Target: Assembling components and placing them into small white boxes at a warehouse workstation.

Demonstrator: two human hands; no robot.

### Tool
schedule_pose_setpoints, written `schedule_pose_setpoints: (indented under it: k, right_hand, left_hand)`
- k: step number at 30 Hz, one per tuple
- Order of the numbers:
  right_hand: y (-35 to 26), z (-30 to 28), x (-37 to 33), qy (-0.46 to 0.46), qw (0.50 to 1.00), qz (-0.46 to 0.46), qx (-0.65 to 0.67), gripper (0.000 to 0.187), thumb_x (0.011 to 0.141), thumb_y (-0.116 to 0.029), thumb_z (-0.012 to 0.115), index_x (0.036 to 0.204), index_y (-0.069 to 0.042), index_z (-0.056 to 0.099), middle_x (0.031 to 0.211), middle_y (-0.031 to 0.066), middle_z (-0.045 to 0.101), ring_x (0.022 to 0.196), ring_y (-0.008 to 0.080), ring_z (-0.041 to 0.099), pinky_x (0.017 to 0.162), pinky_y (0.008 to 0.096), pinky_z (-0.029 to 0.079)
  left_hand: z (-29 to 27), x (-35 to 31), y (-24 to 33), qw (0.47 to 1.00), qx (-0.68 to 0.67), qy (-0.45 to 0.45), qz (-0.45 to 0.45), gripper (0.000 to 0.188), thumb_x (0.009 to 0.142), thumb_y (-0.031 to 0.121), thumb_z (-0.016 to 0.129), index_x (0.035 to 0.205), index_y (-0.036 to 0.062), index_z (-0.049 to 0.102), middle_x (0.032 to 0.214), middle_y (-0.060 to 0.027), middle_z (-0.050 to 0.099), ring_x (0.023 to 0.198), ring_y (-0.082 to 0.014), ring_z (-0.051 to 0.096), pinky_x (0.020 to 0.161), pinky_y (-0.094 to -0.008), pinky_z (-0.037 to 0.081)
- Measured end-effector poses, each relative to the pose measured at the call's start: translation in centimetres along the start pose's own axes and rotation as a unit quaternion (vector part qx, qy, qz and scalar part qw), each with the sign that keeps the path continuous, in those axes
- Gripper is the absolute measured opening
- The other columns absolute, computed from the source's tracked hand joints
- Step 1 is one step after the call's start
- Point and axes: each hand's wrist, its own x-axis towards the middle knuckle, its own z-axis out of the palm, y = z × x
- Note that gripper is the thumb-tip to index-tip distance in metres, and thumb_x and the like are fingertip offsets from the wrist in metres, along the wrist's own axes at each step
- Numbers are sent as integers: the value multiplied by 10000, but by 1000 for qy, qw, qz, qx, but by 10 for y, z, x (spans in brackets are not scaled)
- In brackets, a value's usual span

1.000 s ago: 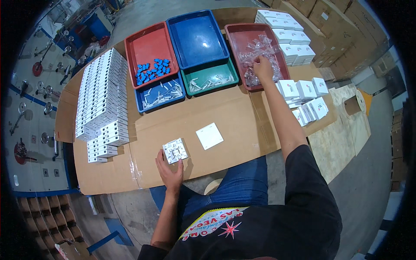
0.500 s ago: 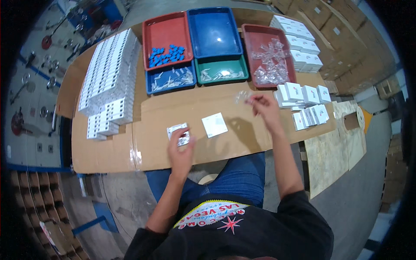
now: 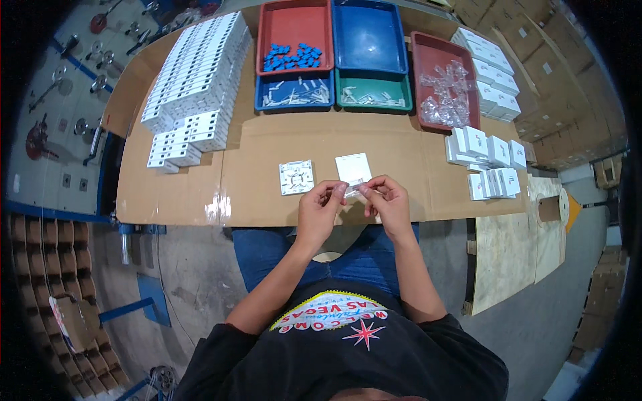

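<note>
Between the fingertips of both hands is a small clear plastic bag (image 3: 354,190), held just in front of a flat white square panel (image 3: 354,166). My left hand (image 3: 316,212) pinches one side of the bag, and my right hand (image 3: 391,206) pinches the other. What the bag contains is too small to make out. Left of the panel, apart from both hands, a white square housing (image 3: 296,178) lies on the cardboard with its moulded inner side up.
Trays stand behind: red with blue pieces (image 3: 294,23), large blue (image 3: 368,33), small blue (image 3: 261,90) and green (image 3: 374,107) with white parts, dark red with clear bags (image 3: 435,57). White units (image 3: 194,73) are stacked left, white boxes (image 3: 493,73) right, on the cardboard (image 3: 267,144).
My right hand has come left and nearer with the clear bag. My left hand has left the housing and moved right to grip the bag too. The whole view has shifted.
</note>
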Motion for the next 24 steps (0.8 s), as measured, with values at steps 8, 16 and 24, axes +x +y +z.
schedule_pose_setpoints:
  k: [8,16,24]
  right_hand:
    - [4,3,-4,-21,999,27,-11,121,951,-78,723,1040,3,715,796,10,670,540,48,504,477,204,346]
    - [-4,3,-10,-46,997,53,41,178,960,-96,720,1106,4,732,848,17,690,571,47,511,497,207,358]
    - [1,2,-14,-89,992,82,20,143,946,-75,731,1072,-9,720,832,19,697,568,44,514,494,198,372]
  left_hand:
    - [-14,-7,-5,999,-29,-22,16,253,1033,197,668,1147,-25,714,847,0,670,753,-63,578,663,-221,459]
    - [-21,-12,-3,999,13,-15,37,268,1062,226,619,1185,12,723,802,6,636,746,-57,572,648,-218,451]
    - [-28,-12,-5,995,62,8,76,249,1057,226,625,1169,34,739,760,20,615,715,-52,540,616,-228,437]
